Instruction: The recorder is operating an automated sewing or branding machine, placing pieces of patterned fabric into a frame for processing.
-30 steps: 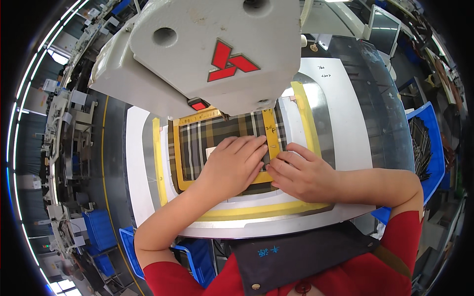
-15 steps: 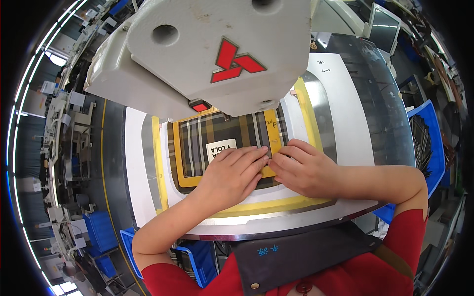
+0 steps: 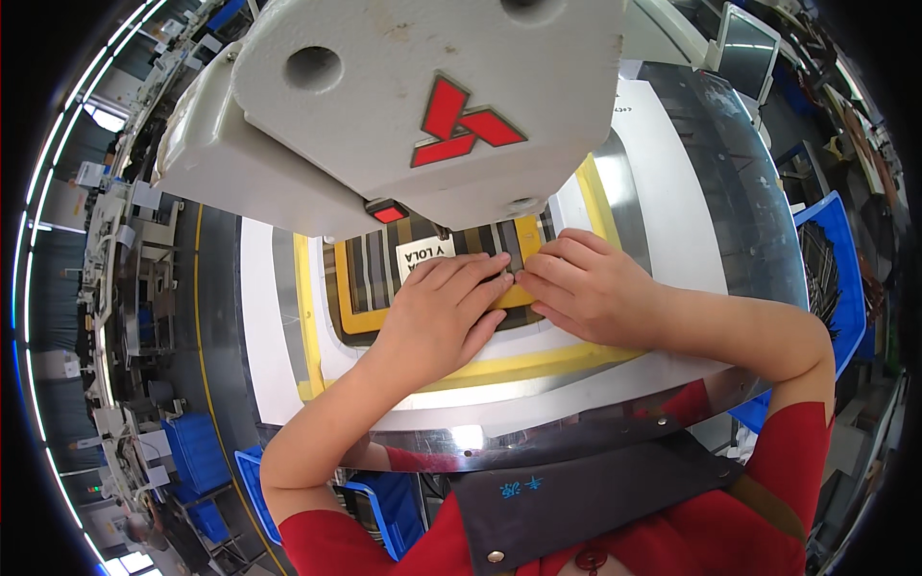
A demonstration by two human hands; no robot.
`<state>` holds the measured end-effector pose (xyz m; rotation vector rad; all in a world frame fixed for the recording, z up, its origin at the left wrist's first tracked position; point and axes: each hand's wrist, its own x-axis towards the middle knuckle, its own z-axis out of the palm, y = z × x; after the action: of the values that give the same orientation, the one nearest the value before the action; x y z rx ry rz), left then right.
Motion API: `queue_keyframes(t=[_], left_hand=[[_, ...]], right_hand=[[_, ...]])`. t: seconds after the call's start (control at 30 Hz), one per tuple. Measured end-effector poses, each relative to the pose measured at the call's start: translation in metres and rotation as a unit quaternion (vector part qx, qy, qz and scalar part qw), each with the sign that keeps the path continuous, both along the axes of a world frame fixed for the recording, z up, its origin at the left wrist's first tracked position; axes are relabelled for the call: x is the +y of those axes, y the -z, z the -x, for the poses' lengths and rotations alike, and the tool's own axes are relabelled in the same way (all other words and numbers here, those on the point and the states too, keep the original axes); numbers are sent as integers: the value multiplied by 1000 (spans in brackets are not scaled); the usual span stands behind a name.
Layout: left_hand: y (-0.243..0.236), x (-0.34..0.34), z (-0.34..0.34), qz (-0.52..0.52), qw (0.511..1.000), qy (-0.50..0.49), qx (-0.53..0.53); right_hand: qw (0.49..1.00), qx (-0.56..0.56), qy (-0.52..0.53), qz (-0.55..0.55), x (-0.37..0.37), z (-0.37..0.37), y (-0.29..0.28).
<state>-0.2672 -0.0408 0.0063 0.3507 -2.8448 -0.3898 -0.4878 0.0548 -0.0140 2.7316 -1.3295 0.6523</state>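
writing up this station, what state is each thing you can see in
Plaid fabric, spread flat
Yellow frame, on the fabric, partly hidden
White label, on the fabric, partly hidden
Left hand, palm down, fingers extended, over the fabric
Right hand, fingers bent, at the frame's near right corner, grip unclear
Blue bin at right, open, holding dark slender pieces
Screen, cannot tell if on

The yellow frame (image 3: pixel 368 321) and white sheet (image 3: pixel 680 221) have slid forward, baring more metal table edge (image 3: pixel 538 438).
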Motion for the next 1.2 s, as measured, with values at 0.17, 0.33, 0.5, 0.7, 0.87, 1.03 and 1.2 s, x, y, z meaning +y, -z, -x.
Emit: queue_keyframes(t=[0.17, 0.33, 0.5, 0.7, 0.87, 1.03, 1.2], left_hand=[[4, -9, 6, 15, 1000, -11, 8], [6, -17, 12, 8, 999, -33, 0], [5, -23, 16, 70, 995, -73, -21], [15, -32, 14, 24, 996, -80, 28], [14, -27, 11, -3, 993, -114, -1], [11, -22, 10, 25, 995, -92, 21], [12, 14, 1, -15, 999, -10, 46]], right_hand=[[1000, -19, 23, 9, -10, 6, 0], [998, -23, 29, 41, -19, 15, 6], [997, -17, 39, 67, -29, 21, 6], [997, -4, 51, 59, -36, 27, 6], [996, -51, 66, 44, -34, 23, 7], [996, -53, 58, 49, -33, 24, 10], [994, -96, 49, 4, -28, 28, 10]])
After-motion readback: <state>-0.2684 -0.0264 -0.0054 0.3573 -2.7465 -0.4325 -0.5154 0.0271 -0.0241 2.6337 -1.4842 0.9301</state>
